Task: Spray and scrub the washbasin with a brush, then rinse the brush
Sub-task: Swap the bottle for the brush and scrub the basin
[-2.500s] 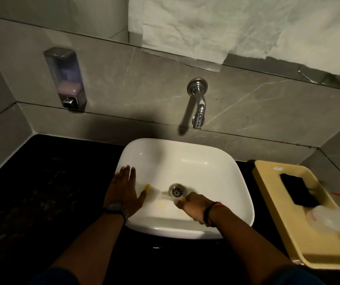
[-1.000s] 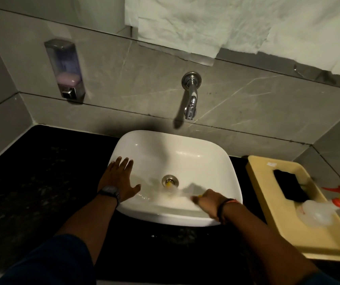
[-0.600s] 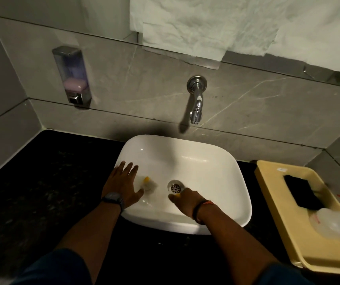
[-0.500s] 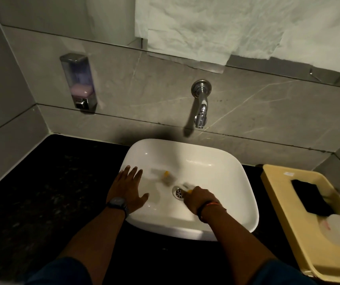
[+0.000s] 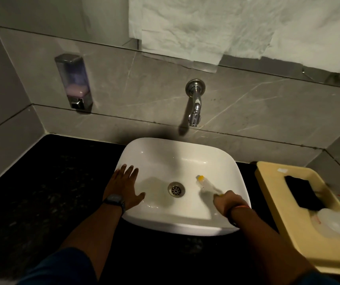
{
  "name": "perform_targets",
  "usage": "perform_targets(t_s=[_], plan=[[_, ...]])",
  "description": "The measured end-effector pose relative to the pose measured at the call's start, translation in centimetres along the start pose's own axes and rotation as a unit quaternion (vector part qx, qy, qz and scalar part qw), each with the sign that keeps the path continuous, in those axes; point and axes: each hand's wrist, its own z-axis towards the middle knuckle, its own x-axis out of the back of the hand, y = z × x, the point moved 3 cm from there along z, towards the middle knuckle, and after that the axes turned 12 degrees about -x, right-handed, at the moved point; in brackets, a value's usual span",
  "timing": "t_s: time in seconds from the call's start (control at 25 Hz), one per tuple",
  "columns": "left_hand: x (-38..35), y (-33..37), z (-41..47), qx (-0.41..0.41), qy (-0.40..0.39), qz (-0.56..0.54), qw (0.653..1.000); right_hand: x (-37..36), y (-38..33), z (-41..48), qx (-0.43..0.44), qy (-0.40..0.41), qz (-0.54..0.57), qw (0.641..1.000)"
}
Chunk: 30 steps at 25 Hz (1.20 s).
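Swept right of the drain [image 5: 176, 188], the brush [image 5: 205, 184] stays clenched in my right hand [image 5: 225, 203]. Left hand [image 5: 125, 190], fingers spread, braces the washbasin [image 5: 177, 228]; scrubbing continues.

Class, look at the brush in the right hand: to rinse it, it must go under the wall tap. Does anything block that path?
Nothing visible does. The right hand holds the brush inside the washbasin, right of the drain. Between it and the tap lies only open basin. The left hand rests on the basin's left rim, aside.
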Motion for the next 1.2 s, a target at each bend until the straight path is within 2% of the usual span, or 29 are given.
perform_targets(t_s=[0.12,0.16,0.2,0.24,0.32,0.36,0.4,0.48,0.56,0.64,0.72,0.76,0.84,0.92,1.0,1.04,1.08,1.12,1.2], plan=[[-0.1,0.0,0.1,0.0,-0.012,0.007,1.0,-0.5,-1.1,-2.5,0.045,-0.16,-0.006,0.986],[-0.1,0.1,0.0,-0.001,-0.012,0.01,1.0,-1.4,-1.9,-3.2,0.07,-0.185,-0.032,0.98],[-0.2,0.1,0.0,-0.003,-0.01,0.01,1.0,-2.2,-2.7,-3.5,0.098,-0.178,-0.047,0.978],[-0.3,0.1,0.0,-0.006,-0.008,0.008,1.0,-2.7,-3.3,-3.3,0.12,-0.129,-0.059,0.983],[-0.5,0.1,-0.1,-0.012,-0.003,0.003,1.0,-2.2,-3.7,-2.2,0.095,-0.002,-0.061,0.994],[-0.5,0.1,-0.1,-0.013,0.0,0.002,1.0,-2.3,-3.9,-1.8,0.074,0.013,-0.035,0.997],[-0.5,0.0,-0.1,-0.013,0.002,0.0,1.0,-2.8,-4.5,-1.8,0.076,-0.009,-0.004,0.997],[-0.6,-0.1,0.1,-0.011,0.007,-0.006,1.0,-5.1,-7.2,-2.5,0.144,-0.085,0.016,0.986],[-0.7,-0.3,0.1,-0.008,0.004,-0.01,1.0,-7.0,-9.4,-3.7,0.195,-0.103,0.011,0.975],[-0.9,-0.4,0.1,-0.001,0.003,-0.014,1.0,-6.2,-9.1,-2.9,0.168,-0.043,0.018,0.985],[-0.9,-0.5,0.2,0.001,0.005,-0.012,1.0,-3.4,-6.1,-0.9,0.068,0.04,0.009,0.997],[-0.9,-0.7,0.2,0.002,0.006,-0.011,1.0,-2.3,-4.5,-0.1,0.023,0.057,0.01,0.998],[-0.8,-0.7,0.3,0.008,0.007,-0.01,1.0,-1.2,-2.8,0.6,0.001,0.01,0.026,1.0],[-0.6,-0.9,0.3,0.013,0.002,-0.005,1.0,-1.6,-3.2,-0.1,0.056,-0.067,0.0,0.996],[-0.6,-0.6,0.2,0.005,-0.007,-0.009,1.0,-0.9,-1.9,-0.5,0.066,-0.021,-0.05,0.996],[-0.5,-0.4,0.1,0.002,-0.006,-0.008,1.0,0.0,-0.8,-0.4,0.04,0.018,-0.063,0.997],[-0.4,-0.3,0.1,0.002,-0.002,-0.008,1.0,1.0,0.3,-0.2,0.012,0.024,-0.054,0.998],[-0.3,-0.2,0.1,0.003,-0.001,-0.007,1.0,1.4,1.0,0.0,-0.003,-0.007,-0.038,0.999],[-0.4,-0.2,0.2,0.004,-0.009,0.001,1.0,0.6,0.1,-1.5,-0.002,-0.149,-0.017,0.989]])
